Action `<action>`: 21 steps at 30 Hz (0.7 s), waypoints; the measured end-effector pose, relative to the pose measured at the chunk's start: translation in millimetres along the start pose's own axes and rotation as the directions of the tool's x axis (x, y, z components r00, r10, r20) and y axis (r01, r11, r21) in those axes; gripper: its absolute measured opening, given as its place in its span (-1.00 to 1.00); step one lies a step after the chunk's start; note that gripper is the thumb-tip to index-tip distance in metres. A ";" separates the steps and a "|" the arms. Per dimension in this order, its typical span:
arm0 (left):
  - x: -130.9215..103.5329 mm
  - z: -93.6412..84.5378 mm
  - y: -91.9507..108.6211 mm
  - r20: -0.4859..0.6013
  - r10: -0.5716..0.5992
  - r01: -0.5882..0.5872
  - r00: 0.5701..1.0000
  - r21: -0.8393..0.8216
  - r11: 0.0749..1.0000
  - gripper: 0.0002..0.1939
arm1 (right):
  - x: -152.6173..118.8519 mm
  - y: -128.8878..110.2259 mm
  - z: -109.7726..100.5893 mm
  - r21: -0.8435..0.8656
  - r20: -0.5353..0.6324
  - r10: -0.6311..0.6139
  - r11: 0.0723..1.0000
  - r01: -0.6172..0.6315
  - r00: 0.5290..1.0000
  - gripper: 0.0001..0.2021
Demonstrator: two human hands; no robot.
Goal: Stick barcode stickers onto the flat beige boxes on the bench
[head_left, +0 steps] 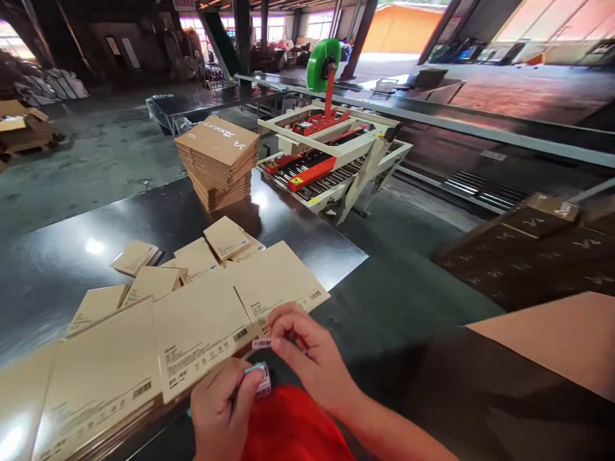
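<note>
My left hand (pixel 223 406) is closed around a roll of barcode labels (pixel 263 381), with a bit of light blue showing at its edge. Between the thumb and fingers of my right hand (pixel 302 349) is a small white barcode label (pixel 261 344), held just above the roll. Both hands are at the table's near edge. Right in front of them lies a row of flat tan cartons with printed text and barcodes, among them a middle carton (pixel 204 333) and a right carton (pixel 281 282). My right fingertips overlap the right carton's lower edge; whether they touch it I cannot tell.
More small cartons (pixel 192 259) lie loosely behind the row on the shiny metal table (pixel 327 250). A stack of brown boxes (pixel 218 153) stands at its far side. Beyond is a carton sealing machine (pixel 331 150) with a green tape roll. Dark boxes (pixel 533 250) are piled at right.
</note>
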State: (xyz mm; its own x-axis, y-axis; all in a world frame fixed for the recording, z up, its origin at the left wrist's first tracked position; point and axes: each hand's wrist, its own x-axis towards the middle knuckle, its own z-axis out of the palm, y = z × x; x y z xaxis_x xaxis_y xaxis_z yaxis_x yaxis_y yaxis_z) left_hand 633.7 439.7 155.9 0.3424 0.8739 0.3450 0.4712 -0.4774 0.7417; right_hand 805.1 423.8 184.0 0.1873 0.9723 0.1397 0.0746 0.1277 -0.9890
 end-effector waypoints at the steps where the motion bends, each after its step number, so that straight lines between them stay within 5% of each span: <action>1: 1.4 3.1 -1.7 0.026 0.063 -0.064 0.998 0.007 0.998 -0.71 | 4.4 0.2 -14.7 -0.017 -0.076 0.011 1.000 -0.013 0.997 -0.81; 4: 8.1 15.7 -5.5 0.065 0.372 -0.376 0.926 0.063 0.924 -0.81 | 21.0 2.5 -65.3 -0.122 -0.265 0.106 0.982 -0.142 0.958 -0.76; 6: 13.4 26.2 -6.4 0.120 0.549 -0.562 0.827 0.161 0.811 -0.80 | 31.4 5.3 -93.6 -0.132 -0.218 0.255 0.949 -0.287 0.942 -0.72; 8: 17.3 36.0 -6.9 0.180 0.604 -0.630 0.776 0.249 0.735 -0.76 | 39.3 8.4 -109.8 -0.102 -0.097 0.399 0.907 -0.408 0.912 -0.69; 12: 19.2 43.9 -8.5 0.225 0.575 -0.617 0.786 0.314 0.721 -0.79 | 46.5 12.0 -110.9 -0.147 0.026 0.464 0.878 -0.455 0.886 -0.74; 21: 19.1 40.5 -7.9 0.270 0.565 -0.626 0.780 0.331 0.706 -0.79 | 46.8 18.3 -107.2 -0.384 -0.014 0.374 0.854 -0.350 0.927 -0.88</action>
State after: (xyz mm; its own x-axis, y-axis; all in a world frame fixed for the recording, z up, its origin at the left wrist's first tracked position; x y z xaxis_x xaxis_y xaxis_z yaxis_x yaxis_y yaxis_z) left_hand 669.4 456.5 133.3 0.7527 0.3874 0.5324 0.3875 -0.9143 0.1174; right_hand 920.1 450.6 177.6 0.2158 0.9467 -0.2392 0.3743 -0.3065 -0.8752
